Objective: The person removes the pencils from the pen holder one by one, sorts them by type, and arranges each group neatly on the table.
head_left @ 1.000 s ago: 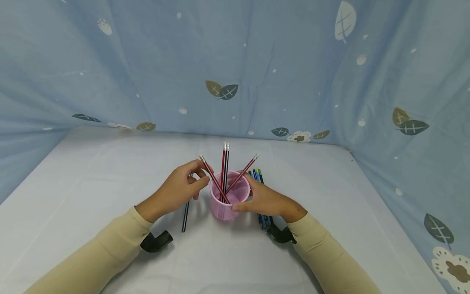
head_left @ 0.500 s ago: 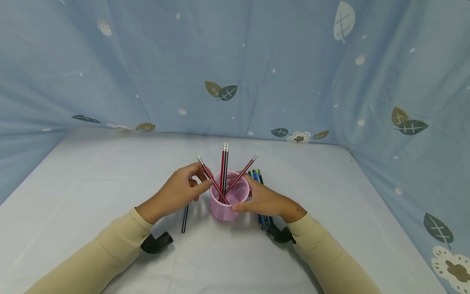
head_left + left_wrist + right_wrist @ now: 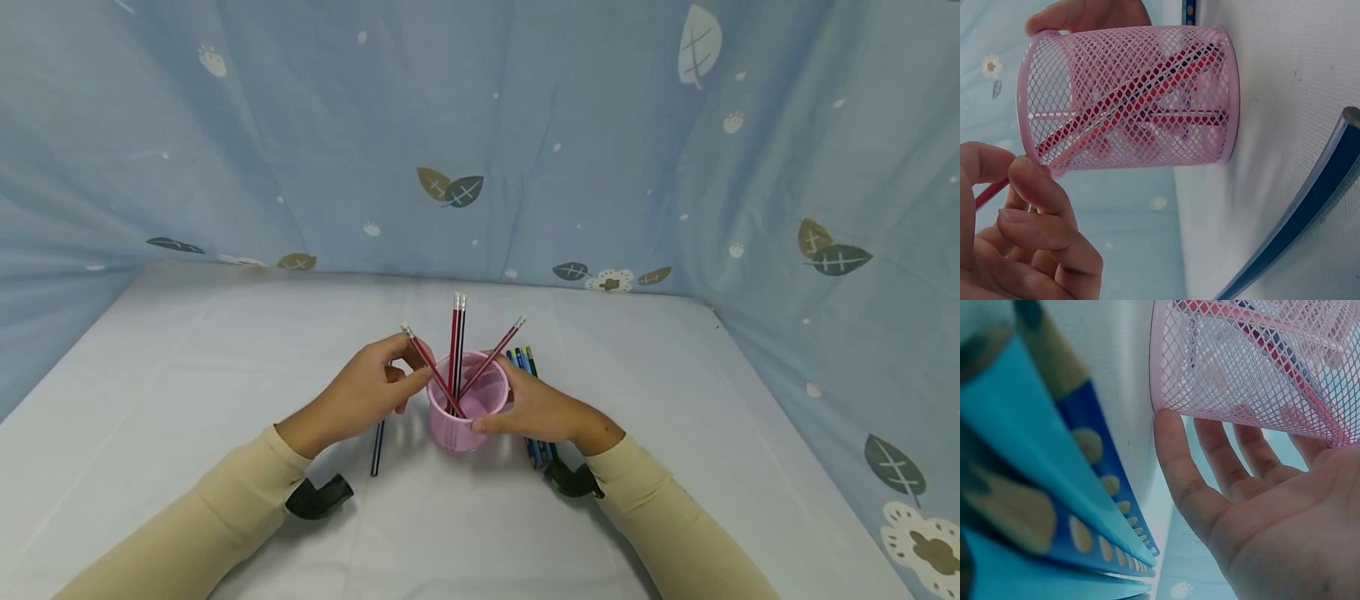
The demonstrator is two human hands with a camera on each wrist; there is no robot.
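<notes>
Centrally in the head view, a round pink metal-mesh cup (image 3: 453, 437) stands on a white cloth-covered table (image 3: 450, 542), holding two nearly upright striped pencils (image 3: 459, 337) and a slim red pencil leaning right (image 3: 506, 340). The right hand (image 3: 546, 407) curves round the cup's right side, thumb at the near rim; the left hand (image 3: 372, 385) pinches a slim red pencil leaning left (image 3: 416, 343) between thumb and fingers. Below the left hand lies a dark blue pencil (image 3: 377, 450); a row of blue pencils (image 3: 536, 450) (partly hidden) lies beneath the right. From the left wrist, the cup fills the upper middle sideways, left fingertips meeting beside its rim, the dark blue pencil at lower right. From the right wrist, the row of blue pencils crowds the left, while the right hand's fingers reach along the mesh at right.
</notes>
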